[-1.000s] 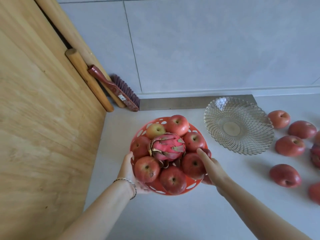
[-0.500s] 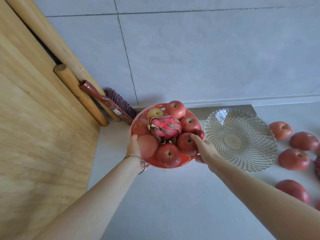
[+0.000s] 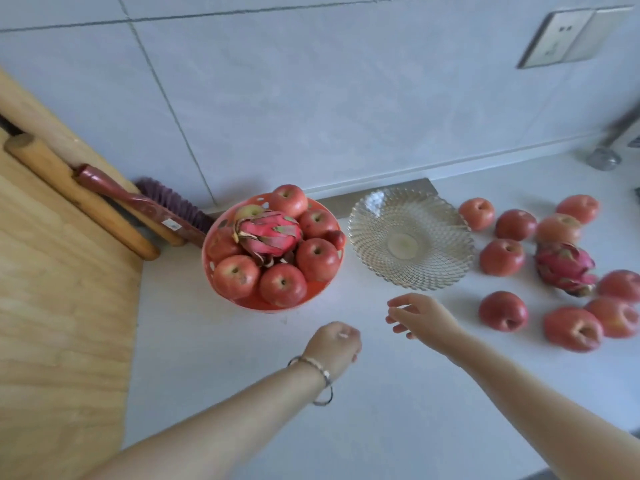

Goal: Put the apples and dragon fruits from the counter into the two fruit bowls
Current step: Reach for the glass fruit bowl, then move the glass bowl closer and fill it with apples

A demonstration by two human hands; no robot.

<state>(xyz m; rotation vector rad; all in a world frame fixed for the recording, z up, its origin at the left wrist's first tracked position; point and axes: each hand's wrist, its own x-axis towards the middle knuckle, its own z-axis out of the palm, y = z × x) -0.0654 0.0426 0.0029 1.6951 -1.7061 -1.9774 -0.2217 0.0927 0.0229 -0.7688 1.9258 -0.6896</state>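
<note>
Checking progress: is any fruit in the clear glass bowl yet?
No, the clear glass bowl holds nothing; loose red apples lie on the counter beside it.

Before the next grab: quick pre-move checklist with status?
1. Red bowl set down on counter: ok.
2. Left hand free: ok, holds nothing.
3. Right hand free: ok, open.
4. Glass bowl ready for fruit: ok, nothing in it.
5. Loose fruit in view: ok, apples, nearest one, and a dragon fruit right of the glass bowl.
6. Red bowl has room left: not ok, piled high.
</note>
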